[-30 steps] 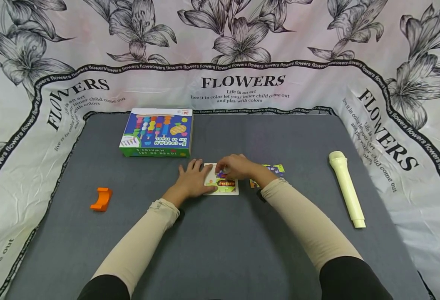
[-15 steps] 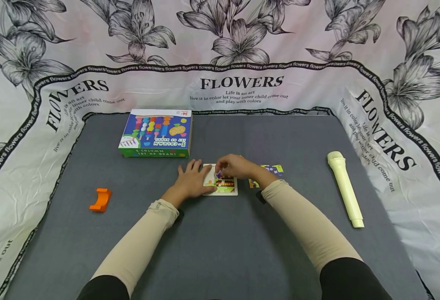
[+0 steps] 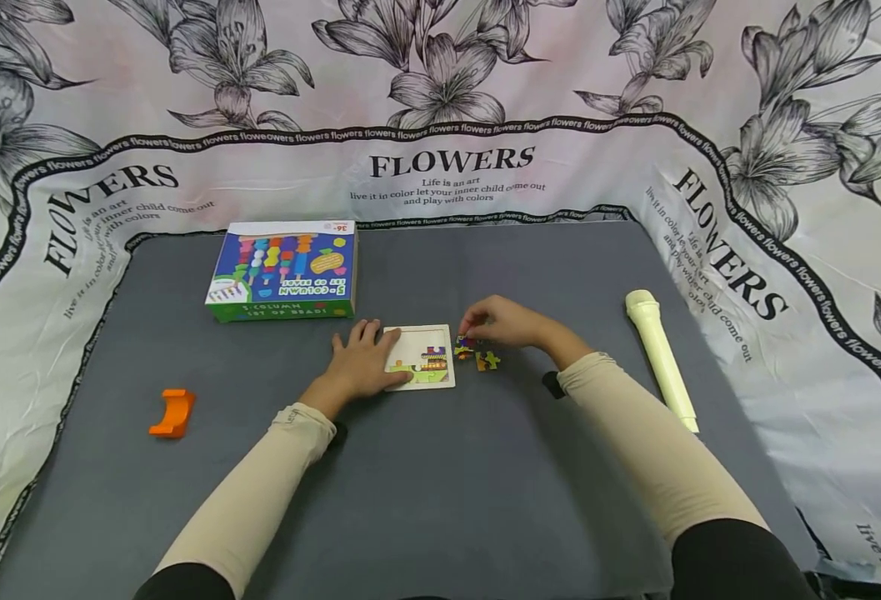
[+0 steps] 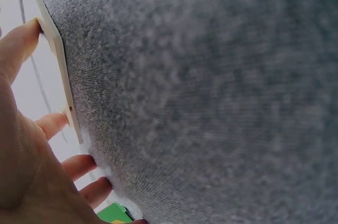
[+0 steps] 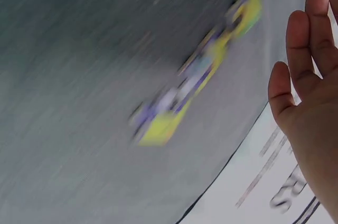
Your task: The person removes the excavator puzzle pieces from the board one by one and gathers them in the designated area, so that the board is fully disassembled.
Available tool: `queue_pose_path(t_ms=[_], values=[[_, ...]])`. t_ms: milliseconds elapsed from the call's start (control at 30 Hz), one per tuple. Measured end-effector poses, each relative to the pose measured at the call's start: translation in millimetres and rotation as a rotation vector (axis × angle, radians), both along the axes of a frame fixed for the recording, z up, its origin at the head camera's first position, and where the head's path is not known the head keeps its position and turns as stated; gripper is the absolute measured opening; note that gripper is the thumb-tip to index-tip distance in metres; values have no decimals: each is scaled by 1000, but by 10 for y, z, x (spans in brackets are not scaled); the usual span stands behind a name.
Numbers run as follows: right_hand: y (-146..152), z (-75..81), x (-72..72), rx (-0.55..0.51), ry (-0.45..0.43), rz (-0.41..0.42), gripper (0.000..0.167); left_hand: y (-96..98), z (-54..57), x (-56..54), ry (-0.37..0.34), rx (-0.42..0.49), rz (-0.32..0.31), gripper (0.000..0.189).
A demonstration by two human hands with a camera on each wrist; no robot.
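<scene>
Probable room beyond board (image 3: 412,342), box (image 3: 282,271) leftward

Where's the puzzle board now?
In the head view, the puzzle board lies near the centre, with the left hand at its left edge, loose puzzle pieces just to its right.

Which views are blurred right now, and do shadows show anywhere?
Right wrist: the yellow-and-purple jigsaw pieces are badly smeared; left wrist: the grey fabric tabletop softens toward the right; head: mostly crisp, soft shadows beside the beige fabric sleeves.
</scene>
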State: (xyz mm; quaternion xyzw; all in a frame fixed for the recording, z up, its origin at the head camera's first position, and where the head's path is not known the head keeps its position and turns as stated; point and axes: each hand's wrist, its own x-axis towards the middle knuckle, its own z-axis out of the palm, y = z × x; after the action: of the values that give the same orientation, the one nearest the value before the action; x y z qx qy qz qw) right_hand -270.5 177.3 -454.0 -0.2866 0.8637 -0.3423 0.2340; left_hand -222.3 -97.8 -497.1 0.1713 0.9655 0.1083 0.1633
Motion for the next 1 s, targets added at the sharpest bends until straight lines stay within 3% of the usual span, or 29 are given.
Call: queue_pose_path(t_ms=[133, 333, 633, 1000], values=[[242, -20, -4, 25, 46, -4, 12, -80, 15, 9, 8, -5, 13, 84], [456, -75, 7, 91, 23, -8, 13, -135, 38, 23, 10, -10, 24, 85], [534, -149, 40, 126, 32, -32, 14, -94, 33, 49, 2, -2, 18, 83], [550, -116, 104, 142, 40, -68, 16, 35, 46, 13, -2, 15, -3, 84]])
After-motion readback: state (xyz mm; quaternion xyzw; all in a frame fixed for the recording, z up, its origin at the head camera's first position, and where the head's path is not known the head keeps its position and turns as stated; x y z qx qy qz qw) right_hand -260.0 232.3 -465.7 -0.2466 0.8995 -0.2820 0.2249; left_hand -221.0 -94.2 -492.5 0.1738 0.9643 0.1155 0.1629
